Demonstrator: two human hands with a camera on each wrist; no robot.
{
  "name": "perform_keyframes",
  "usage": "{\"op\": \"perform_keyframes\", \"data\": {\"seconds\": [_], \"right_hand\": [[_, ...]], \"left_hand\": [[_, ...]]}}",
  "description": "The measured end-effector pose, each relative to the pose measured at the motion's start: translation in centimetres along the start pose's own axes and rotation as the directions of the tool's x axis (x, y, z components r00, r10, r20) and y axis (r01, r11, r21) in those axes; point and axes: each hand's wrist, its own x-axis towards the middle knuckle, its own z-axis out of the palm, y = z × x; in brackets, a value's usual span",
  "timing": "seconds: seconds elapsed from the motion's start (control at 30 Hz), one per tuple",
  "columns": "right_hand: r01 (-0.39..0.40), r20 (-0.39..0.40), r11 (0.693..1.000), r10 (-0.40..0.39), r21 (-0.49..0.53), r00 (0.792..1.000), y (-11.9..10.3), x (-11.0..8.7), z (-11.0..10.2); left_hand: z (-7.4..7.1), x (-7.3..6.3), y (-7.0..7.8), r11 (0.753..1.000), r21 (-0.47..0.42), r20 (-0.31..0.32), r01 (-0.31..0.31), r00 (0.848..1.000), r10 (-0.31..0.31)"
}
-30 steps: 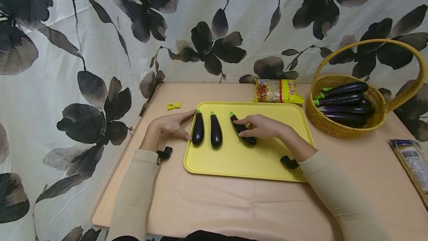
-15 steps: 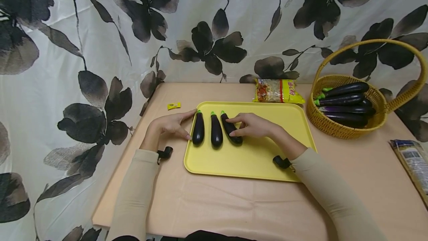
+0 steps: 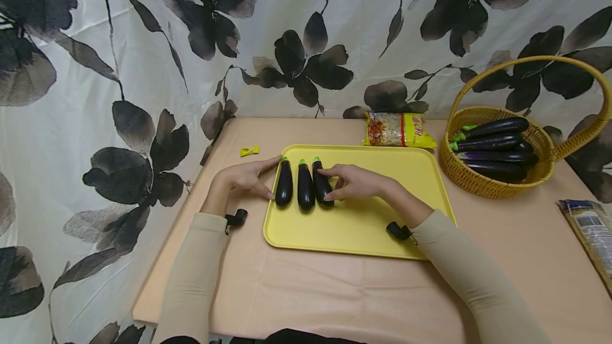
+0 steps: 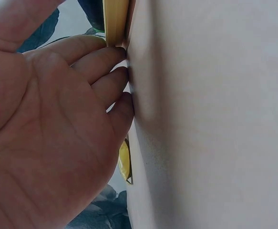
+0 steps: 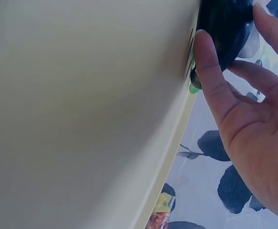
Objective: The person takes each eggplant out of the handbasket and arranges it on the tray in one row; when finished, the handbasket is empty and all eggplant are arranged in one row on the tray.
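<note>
Three dark eggplants lie side by side on a yellow tray (image 3: 382, 232): a left eggplant (image 3: 284, 185), a middle eggplant (image 3: 306, 187) and a right eggplant (image 3: 319, 180). With thumb and fingertips, my right hand (image 3: 358, 182) holds the right eggplant from its right side. In the right wrist view, the fingers and thumb are spread along this eggplant (image 5: 229, 33), its green stem end pointing down. At the tray's left edge rests my left hand (image 3: 244, 178), thumb and fingers apart. Its fingertips meet the table and tray rim (image 4: 115, 21) in the left wrist view.
A wicker basket (image 3: 487, 187) holding several eggplants stands right of the tray. Behind the tray lies a yellow snack bag (image 3: 399, 129). A small yellow packet (image 3: 249, 151) sits at back left, another package (image 3: 588, 232) at far right. A floral curtain (image 3: 306, 20) hangs behind the table.
My right hand has shifted left with the right eggplant, which now stands straighter and close to the middle one. The middle eggplant has moved slightly left. My left hand has stayed put.
</note>
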Motion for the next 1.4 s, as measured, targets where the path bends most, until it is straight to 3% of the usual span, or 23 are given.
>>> {"op": "perform_keyframes", "data": {"seconds": [1.0, 1.23, 1.4], "right_hand": [[0.029, 0.019, 0.999, -0.028, -0.043, 0.999, -0.9, 0.4, 0.2], [0.027, 0.002, 0.997, -0.026, -0.070, 1.000, -1.0, -0.6, -0.2], [0.068, -0.042, 0.996, -0.071, -0.065, 0.997, -1.3, -1.9, -1.2]], "left_hand": [[-0.1, 0.2, 0.2, 1.000, -0.019, 0.013, -0.001, 1.000, 0.001], [-0.1, 0.1, 0.3, 1.000, -0.011, 0.017, -0.012, 1.000, 0.012], [0.0, 0.1, 0.2, 0.999, -0.030, 0.030, -0.025, 0.999, 0.026]]}}
